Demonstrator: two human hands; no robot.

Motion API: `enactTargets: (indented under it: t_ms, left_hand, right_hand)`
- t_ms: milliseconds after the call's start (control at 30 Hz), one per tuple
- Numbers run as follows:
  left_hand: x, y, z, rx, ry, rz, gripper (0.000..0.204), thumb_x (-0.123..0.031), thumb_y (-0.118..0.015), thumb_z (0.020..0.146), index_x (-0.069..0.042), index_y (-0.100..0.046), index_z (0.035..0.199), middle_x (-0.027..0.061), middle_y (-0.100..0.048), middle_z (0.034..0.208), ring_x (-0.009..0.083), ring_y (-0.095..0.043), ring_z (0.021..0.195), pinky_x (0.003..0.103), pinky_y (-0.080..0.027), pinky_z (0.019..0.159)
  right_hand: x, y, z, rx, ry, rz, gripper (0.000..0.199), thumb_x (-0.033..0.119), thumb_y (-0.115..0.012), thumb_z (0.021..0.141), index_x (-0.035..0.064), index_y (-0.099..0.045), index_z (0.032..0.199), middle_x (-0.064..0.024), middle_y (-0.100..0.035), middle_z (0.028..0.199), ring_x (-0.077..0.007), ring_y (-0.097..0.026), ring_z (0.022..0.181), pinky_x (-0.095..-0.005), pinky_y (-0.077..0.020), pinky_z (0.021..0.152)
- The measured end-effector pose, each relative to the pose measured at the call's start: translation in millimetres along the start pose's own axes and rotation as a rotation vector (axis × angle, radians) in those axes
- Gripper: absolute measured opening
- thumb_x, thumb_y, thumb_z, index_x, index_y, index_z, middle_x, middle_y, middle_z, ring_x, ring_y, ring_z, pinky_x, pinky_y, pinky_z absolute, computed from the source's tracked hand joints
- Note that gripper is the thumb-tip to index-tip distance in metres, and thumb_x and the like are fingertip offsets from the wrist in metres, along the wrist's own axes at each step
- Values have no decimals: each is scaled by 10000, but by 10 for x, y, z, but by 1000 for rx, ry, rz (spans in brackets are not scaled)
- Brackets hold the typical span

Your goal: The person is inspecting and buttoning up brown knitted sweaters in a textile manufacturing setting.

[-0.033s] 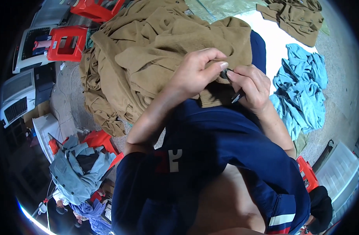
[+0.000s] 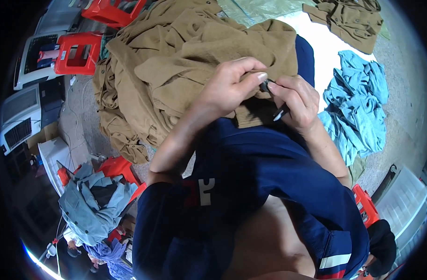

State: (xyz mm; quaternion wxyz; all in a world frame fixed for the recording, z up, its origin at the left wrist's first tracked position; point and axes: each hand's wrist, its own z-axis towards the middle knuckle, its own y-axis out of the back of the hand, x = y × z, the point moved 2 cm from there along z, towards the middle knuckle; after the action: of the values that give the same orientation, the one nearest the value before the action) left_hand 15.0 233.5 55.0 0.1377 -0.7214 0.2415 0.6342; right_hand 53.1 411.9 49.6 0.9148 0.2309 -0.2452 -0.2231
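1. Pinching an edge of the tan garment [image 2: 208, 60], the left hand [image 2: 232, 86] has its fingers closed on the cloth at the near right corner of the heap, over the person's lap.
2. The right hand [image 2: 295, 100] meets it there, fingertips touching the same fold, and is clamped on a small dark tool [image 2: 275, 113] whose tip sticks out below the fingers; its kind is too small to tell.
3. The garment runs away from both hands to the far left, a thick, matte, felt-like cloth bunched in deep folds, so the worked edge lies nearest the right hand.
4. A second tan garment [image 2: 348, 18] lies flat far right.
5. Crumpled light blue cloth [image 2: 358, 102] is piled to the right on the floor.
6. Red plastic stools [image 2: 78, 53] stand far left; grey clothes [image 2: 92, 205] lie heaped near left.
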Motion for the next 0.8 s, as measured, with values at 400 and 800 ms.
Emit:
enactTargets:
  t_ms: [400, 800]
  left_hand:
    - [-159, 119, -65, -40, -316, 182, 285, -131, -724, 797, 38, -638, 1009, 116, -625, 912, 204, -624, 854, 305, -487, 767]
    - [-235, 119, -75, -80, -303, 467, 224, -108, -742, 798, 21, -640, 950, 124, -639, 846, 245, -642, 754, 318, -497, 679]
  right_hand:
    - [23, -88, 212, -12, -254, 256, 297, -66, -669, 736, 17, -592, 1011, -112, -607, 973, -180, -630, 715, -290, -520, 572]
    - [-70, -149, 72, 99, -467, 320, 175, -91, -681, 724, -9, -603, 859, -102, -647, 867, -184, -648, 762, -262, -491, 633]
